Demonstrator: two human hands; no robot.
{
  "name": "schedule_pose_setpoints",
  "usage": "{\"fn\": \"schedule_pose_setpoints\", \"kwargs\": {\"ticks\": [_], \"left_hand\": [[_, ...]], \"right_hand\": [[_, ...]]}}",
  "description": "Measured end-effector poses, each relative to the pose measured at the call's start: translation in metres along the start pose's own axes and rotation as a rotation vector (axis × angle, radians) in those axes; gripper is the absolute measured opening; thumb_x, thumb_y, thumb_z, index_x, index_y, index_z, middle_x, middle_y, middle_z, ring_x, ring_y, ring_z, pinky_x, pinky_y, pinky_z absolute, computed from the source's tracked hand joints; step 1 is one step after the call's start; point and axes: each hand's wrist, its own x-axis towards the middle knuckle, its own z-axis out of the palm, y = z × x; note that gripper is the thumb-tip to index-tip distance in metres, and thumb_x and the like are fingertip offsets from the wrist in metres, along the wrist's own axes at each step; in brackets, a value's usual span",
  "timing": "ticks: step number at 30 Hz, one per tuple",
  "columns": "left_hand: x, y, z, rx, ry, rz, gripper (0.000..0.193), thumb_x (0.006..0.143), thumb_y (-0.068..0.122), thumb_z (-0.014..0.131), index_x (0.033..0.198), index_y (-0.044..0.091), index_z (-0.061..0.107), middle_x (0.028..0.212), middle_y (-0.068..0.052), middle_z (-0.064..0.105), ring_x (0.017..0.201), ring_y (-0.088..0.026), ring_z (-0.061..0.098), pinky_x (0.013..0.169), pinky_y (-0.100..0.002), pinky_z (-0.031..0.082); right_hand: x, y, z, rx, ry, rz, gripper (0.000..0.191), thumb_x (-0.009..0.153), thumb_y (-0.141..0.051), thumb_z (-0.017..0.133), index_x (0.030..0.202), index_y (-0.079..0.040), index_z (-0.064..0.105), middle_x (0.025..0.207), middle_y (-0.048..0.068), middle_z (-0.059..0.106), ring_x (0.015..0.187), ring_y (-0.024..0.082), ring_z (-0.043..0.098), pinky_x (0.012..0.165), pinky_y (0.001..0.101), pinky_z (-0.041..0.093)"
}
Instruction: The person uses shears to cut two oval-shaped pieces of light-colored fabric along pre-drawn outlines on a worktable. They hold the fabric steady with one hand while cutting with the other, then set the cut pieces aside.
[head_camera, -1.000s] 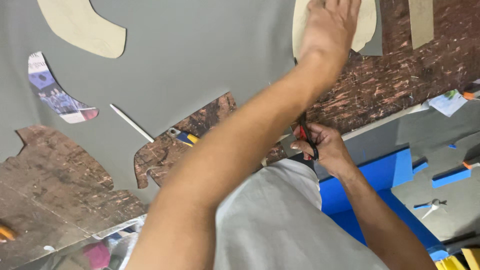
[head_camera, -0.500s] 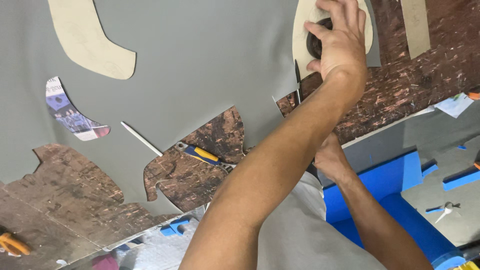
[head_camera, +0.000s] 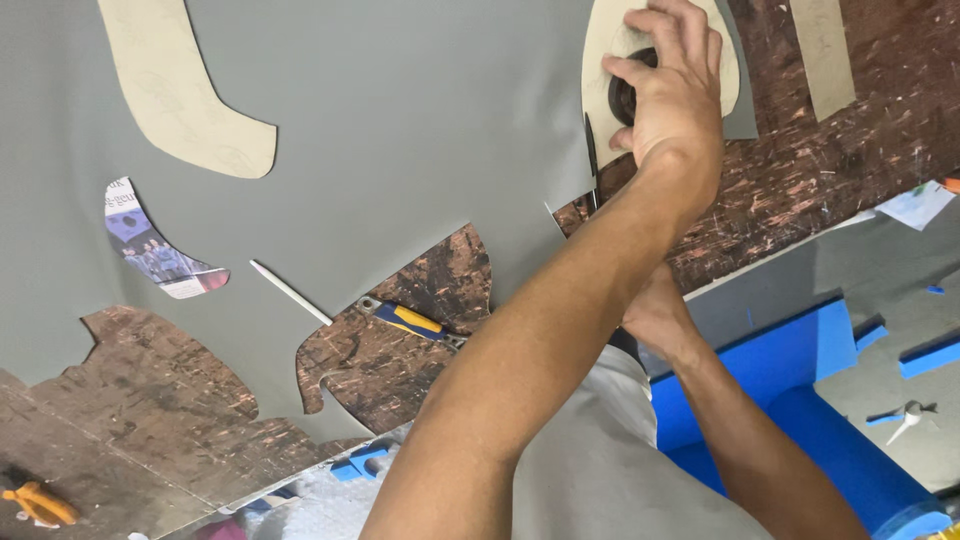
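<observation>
I see a worn brown table (head_camera: 850, 170), its top scratched and scored all over. A large grey sheet (head_camera: 400, 140) lies flat across most of it, with curved shapes cut out so the brown shows through. On the bare table in one cut-out rests a blue and yellow utility knife (head_camera: 412, 322). A white pencil (head_camera: 290, 293) lies on the sheet just beside it. An orange tool (head_camera: 38, 503) sits near the table's lower left corner.

Beige curved template (head_camera: 612, 60) flat on grey sheet (head_camera: 400, 140), round black weight (head_camera: 628, 95) atop it, scissors (head_camera: 592, 165) alongside
</observation>
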Motion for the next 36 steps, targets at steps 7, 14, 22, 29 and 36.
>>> {"fn": "schedule_pose_setpoints", "kwargs": {"ticks": [7, 14, 22, 29, 36], "left_hand": [[0.0, -0.002, 0.0, -0.036, 0.007, -0.01, 0.099, 0.05, -0.005, 0.09, 0.141, 0.001, 0.05, 0.141, -0.024, 0.04, 0.13, -0.046, 0.041, 0.091, -0.045, 0.062], [0.0, -0.008, 0.0, 0.019, -0.03, 0.101, 0.093, 0.056, 0.0, 0.089, 0.142, -0.002, 0.051, 0.141, -0.028, 0.04, 0.131, -0.048, 0.041, 0.091, -0.047, 0.061], [0.001, -0.01, 0.0, 0.059, -0.009, 0.116, 0.098, 0.056, 0.007, 0.089, 0.144, -0.004, 0.047, 0.14, -0.029, 0.04, 0.13, -0.047, 0.041, 0.089, -0.047, 0.061], [0.001, -0.01, 0.002, -0.008, 0.004, 0.04, 0.104, 0.052, 0.003, 0.092, 0.144, -0.002, 0.045, 0.142, -0.028, 0.037, 0.128, -0.044, 0.043, 0.091, -0.045, 0.058], [0.0, -0.016, 0.004, -0.047, 0.017, 0.05, 0.104, 0.05, 0.004, 0.09, 0.144, -0.002, 0.045, 0.143, -0.028, 0.038, 0.129, -0.042, 0.044, 0.097, -0.046, 0.055]], "right_hand": [[-0.001, -0.008, 0.008, 0.078, 0.021, 0.034, 0.051, 0.079, -0.006, 0.084, 0.124, 0.003, 0.064, 0.117, 0.009, 0.072, 0.104, 0.017, 0.068, 0.087, 0.0327, 0.057], [0.011, -0.013, 0.011, 0.217, -0.02, 0.008, 0.055, 0.077, -0.005, 0.085, 0.126, 0.002, 0.06, 0.118, 0.009, 0.066, 0.103, 0.018, 0.065, 0.08, 0.0352, 0.057], [0.015, -0.01, 0.027, 0.406, -0.009, -0.048, 0.056, 0.079, -0.006, 0.082, 0.128, -0.003, 0.057, 0.121, 0.005, 0.066, 0.108, 0.015, 0.064, 0.09, 0.0337, 0.056], [0.022, -0.037, 0.034, 0.208, -0.092, -0.16, 0.025, 0.096, -0.003, 0.073, 0.118, -0.004, 0.064, 0.108, 0.002, 0.066, 0.095, 0.009, 0.063, 0.081, 0.0267, 0.056], [0.027, -0.051, 0.052, 0.651, -0.107, 0.045, 0.016, 0.093, -0.008, 0.073, 0.107, -0.007, 0.064, 0.098, -0.001, 0.065, 0.088, 0.007, 0.063, 0.074, 0.0237, 0.054]]}}
